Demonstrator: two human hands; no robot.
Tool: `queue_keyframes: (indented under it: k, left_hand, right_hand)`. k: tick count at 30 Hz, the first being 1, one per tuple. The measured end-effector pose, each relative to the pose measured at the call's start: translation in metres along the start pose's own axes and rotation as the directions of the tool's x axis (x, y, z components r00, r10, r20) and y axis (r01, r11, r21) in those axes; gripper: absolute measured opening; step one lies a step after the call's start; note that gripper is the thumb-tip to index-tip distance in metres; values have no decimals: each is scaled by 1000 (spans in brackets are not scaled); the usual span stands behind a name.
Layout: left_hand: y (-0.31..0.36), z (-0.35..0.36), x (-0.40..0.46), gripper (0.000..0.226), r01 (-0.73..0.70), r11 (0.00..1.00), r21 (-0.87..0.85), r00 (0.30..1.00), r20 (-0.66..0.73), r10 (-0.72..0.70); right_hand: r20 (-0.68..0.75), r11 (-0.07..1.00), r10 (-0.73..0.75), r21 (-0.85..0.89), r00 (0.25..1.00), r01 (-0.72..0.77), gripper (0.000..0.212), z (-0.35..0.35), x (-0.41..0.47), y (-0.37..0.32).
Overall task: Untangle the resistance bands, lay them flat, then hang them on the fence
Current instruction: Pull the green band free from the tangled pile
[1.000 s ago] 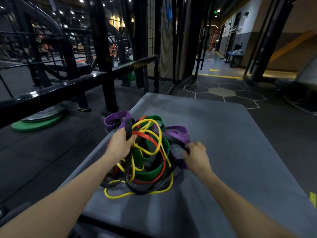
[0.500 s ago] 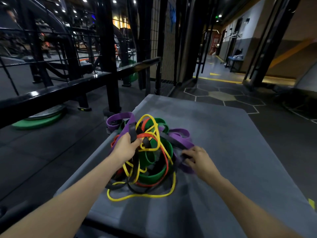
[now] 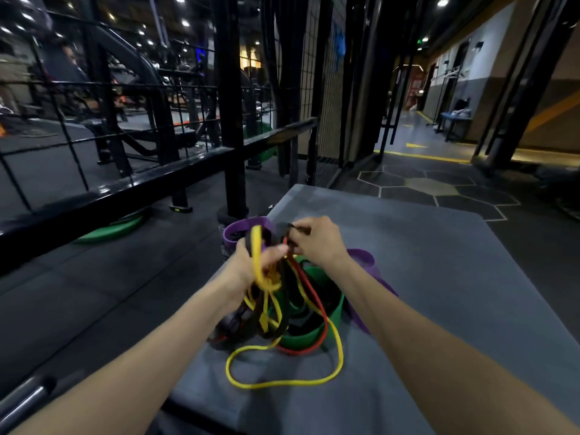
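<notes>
A tangle of resistance bands lies on the left part of a grey mat: a thin yellow band, a red band, a wide green band, purple bands and black bands. My left hand is shut around the upper strands, with a yellow loop over its fingers. My right hand pinches a black strand right beside it, lifted above the heap. The black fence runs along the left side.
A thick black post stands just beyond the mat's far left corner. A green weight plate lies on the floor under the rail. A wire mesh panel rises ahead. A blue table stands far right in the corridor.
My right hand left the purple band on the mat and rose to meet my left hand. Both hands lifted the top of the tangle, and the yellow loop trails lower.
</notes>
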State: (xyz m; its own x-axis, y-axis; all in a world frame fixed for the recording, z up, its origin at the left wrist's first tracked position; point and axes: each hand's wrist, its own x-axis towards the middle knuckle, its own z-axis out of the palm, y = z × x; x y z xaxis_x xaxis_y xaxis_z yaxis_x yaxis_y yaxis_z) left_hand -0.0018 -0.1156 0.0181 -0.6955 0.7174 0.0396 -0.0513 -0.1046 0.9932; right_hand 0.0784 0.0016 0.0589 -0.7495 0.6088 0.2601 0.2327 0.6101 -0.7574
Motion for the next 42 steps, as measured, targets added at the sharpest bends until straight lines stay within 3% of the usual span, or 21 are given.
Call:
queue_keyframes:
  k: [1,3,6,10,13,16,18,23,28,34,37,42]
  left_hand:
    - [-6,1,2,59,-48,994,99,998,-44,52]
    - [-16,2,5,63,12,969,247,972,-232,47]
    - [-24,-1,2,39,21,945,327,920,-377,110]
    - [-21,-4,-1,37,-5,891,453,901,-384,200]
    - [-25,-9,4,30,-6,876,482,915,-352,200]
    - [-29,-9,5,21,39,883,468,908,-385,164]
    - [-30,-11,6,21,51,882,469,909,-388,153]
    - [-26,-21,6,23,56,878,475,908,-390,153]
    - [-16,-27,4,19,69,863,500,903,-399,159]
    - [-12,-23,-7,15,33,838,545,911,-361,199]
    - [-9,-25,-7,19,39,843,536,907,-374,196]
    - [0,-22,-4,30,24,817,577,915,-342,214]
  right_hand:
    - [45,999,14,48,999,-17,14,1,-1,3]
    - [99,993,22,110,995,-33,22,1,-5,11]
    - [91,990,40,130,995,-52,24,-10,-12,35]
    - [7,970,102,-223,995,-98,21,-25,-35,89]
    - [137,916,152,-391,979,-87,31,-20,-52,119]
    - [283,875,92,-480,955,58,41,-11,-54,131]
    - [296,849,72,-519,953,97,47,-7,-54,134]
    - [203,878,118,-478,972,-6,47,-4,-56,130]
    - [233,861,148,-508,961,-10,51,-17,-48,126]
    - [324,849,138,-525,936,56,20,-13,-57,129]
    - [239,867,30,-490,971,94,21,-32,-51,116]
    - [-127,926,-120,-371,985,65,24,-90,-32,67]
